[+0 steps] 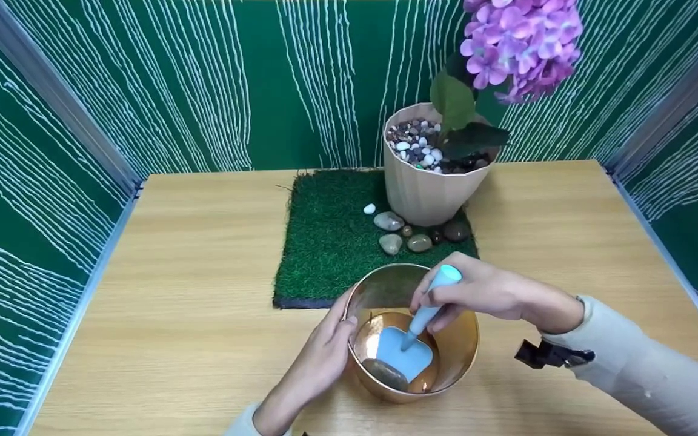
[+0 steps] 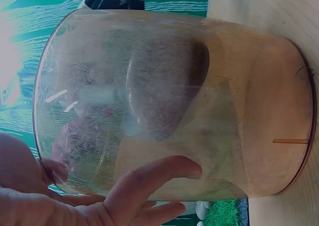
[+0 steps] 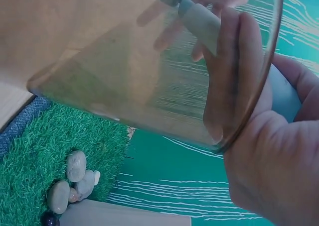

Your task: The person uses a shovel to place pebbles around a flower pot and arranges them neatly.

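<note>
In the head view a transparent amber bucket stands on the table near the front. My left hand holds its left side, thumb at the rim and fingers along the outer wall; the left wrist view shows a finger lying against the wall. Reaching in over the rim, my right hand grips the handle of a light blue hand shovel. Its blade is tilted down inside the bucket. A smooth dark oval stone lies at the blade's front edge, by the near left wall. In the right wrist view the shovel handle shows through the wall.
Behind the bucket lies an artificial grass mat with several smooth stones. A cream pot filled with pebbles stands on it, bearing a purple flower. Green white-lined panels enclose the wooden table at the back and sides.
</note>
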The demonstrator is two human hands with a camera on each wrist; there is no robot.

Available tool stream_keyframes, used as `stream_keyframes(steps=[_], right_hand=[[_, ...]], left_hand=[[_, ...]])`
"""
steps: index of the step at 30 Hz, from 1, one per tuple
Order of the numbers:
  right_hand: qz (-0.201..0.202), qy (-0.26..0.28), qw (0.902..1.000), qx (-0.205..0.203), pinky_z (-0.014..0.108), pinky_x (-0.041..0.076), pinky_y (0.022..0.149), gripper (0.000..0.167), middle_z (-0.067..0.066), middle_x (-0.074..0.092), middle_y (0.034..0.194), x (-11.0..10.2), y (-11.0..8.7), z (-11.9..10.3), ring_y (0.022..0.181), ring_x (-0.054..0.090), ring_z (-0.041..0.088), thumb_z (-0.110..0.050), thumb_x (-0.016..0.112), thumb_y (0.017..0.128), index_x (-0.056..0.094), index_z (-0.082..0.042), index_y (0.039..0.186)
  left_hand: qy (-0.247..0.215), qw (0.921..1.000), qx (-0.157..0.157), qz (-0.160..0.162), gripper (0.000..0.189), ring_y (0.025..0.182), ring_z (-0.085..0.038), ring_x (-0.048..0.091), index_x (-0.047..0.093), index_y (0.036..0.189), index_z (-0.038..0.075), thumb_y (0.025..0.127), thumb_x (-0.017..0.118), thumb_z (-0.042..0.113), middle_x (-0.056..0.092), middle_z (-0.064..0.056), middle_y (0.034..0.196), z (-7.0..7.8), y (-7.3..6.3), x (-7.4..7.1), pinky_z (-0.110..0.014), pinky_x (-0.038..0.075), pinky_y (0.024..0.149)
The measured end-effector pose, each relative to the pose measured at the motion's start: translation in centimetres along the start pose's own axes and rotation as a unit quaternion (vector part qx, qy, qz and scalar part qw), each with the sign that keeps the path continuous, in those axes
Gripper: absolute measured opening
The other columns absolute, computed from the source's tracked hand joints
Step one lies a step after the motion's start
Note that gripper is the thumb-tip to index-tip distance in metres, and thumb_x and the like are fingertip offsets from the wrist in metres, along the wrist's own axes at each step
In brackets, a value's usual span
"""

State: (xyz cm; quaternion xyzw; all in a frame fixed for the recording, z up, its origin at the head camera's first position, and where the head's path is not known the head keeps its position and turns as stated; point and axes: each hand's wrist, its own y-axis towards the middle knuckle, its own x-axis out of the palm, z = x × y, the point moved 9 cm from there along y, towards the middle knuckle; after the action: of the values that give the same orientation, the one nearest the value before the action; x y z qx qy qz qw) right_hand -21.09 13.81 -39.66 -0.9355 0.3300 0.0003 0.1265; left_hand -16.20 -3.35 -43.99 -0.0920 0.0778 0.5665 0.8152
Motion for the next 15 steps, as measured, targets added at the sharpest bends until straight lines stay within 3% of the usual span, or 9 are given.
stream_keyframes(steps=[4,15], right_hand=[[0.007,0.023,0.9997,0.006,0.034,0.065,0.079,0.028,0.016,0.077,0.1,-0.22,-0.2,0.0,0.086,0.078,0.017,0.0,0.055,0.1,0.066,0.024,0.109],[0.014,0.051,0.9984,0.021,0.033,0.064,0.082,0.031,0.014,0.078,0.102,-0.8,-0.72,0.24,0.087,0.078,0.017,0.0,0.051,0.1,0.064,0.026,0.113]], left_hand=[[-0.011,0.9999,0.005,-0.003,0.056,0.159,-0.038,0.022,0.024,0.166,-0.001,0.112,0.03,0.009,0.026,-0.023,0.172,0.03,0.02,0.06,-0.055,0.014,0.129],[-0.01,0.9999,0.003,0.003,0.056,0.159,-0.038,0.023,0.025,0.165,-0.003,0.111,0.032,0.008,0.027,-0.023,0.171,-0.08,0.04,0.04,-0.055,0.014,0.13]])
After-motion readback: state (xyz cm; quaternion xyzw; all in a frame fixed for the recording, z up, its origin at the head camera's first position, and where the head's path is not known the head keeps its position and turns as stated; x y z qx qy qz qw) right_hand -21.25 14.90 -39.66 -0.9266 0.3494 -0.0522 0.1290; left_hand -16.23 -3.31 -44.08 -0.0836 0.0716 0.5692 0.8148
